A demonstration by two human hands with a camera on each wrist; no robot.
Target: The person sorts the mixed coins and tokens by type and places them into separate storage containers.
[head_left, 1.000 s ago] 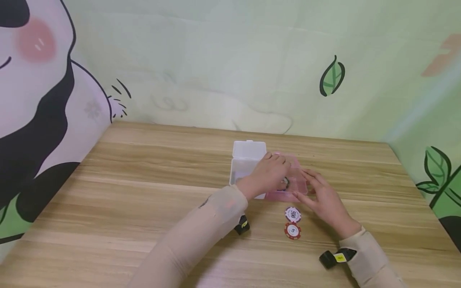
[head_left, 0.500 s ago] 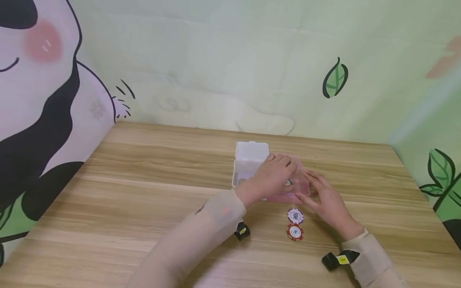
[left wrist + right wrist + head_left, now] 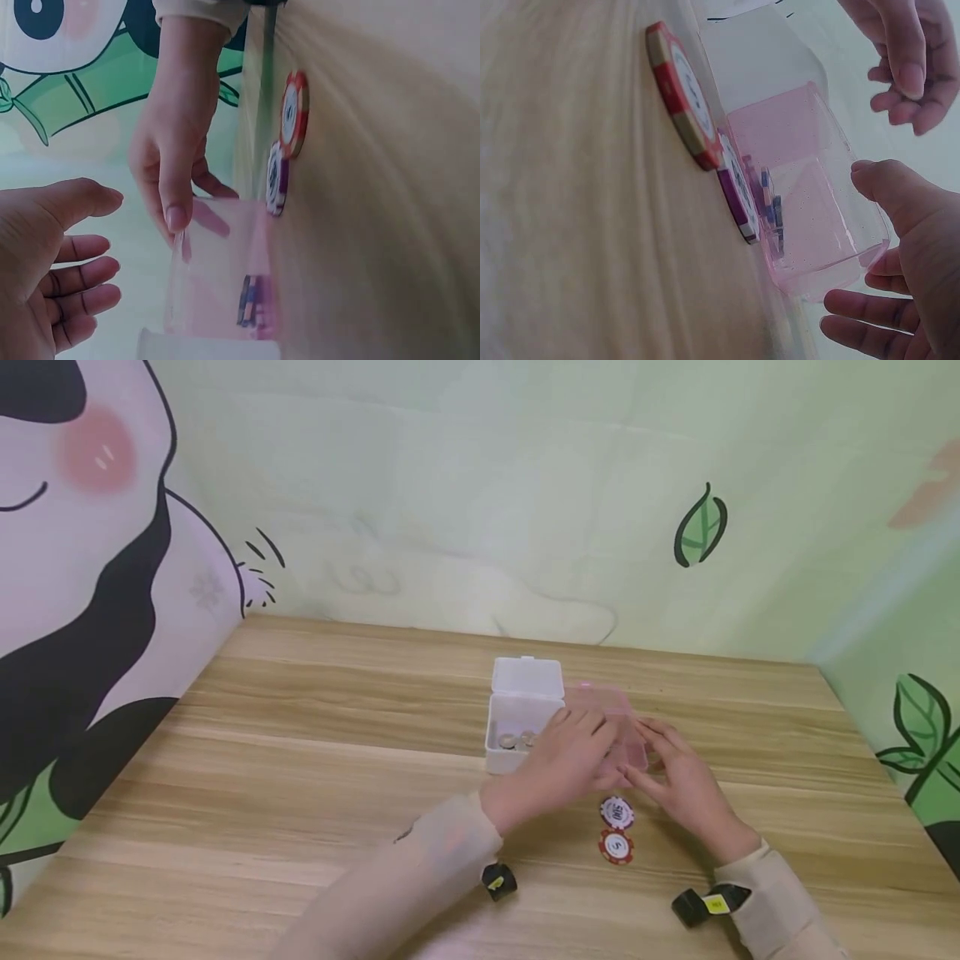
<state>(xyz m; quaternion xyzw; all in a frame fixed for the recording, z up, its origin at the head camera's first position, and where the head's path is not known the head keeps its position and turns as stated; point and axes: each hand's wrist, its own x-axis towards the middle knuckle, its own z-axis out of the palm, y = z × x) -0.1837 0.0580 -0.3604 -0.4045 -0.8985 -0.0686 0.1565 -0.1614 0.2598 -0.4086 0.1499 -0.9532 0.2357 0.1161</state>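
Observation:
In the head view my left hand [image 3: 566,752] hovers over the boxes. The left wrist view shows its fingers [image 3: 82,274] loosely bent, holding nothing. My right hand [image 3: 686,789] grips the near right end of an open pink see-through box [image 3: 810,225], thumb on one side and fingers on the other. Inside that box a few poker chips [image 3: 766,196] lie near the bottom. To its left stands an open white box [image 3: 501,763] with round silvery pieces [image 3: 507,741] in it. In front lie a purple-and-white 500 poker chip [image 3: 617,812] and a red one [image 3: 616,846].
All stands on a wood-grain table [image 3: 337,827]. Behind it is a printed wall cloth [image 3: 450,510] with a panda and leaves. Black wrist cameras [image 3: 498,881] hang from both sleeves. The white lid [image 3: 528,677] is tipped back.
My left hand has drawn back slightly toward me, uncovering more of the white box and the silvery pieces. The right hand keeps its hold on the pink box. The head view has shifted slightly.

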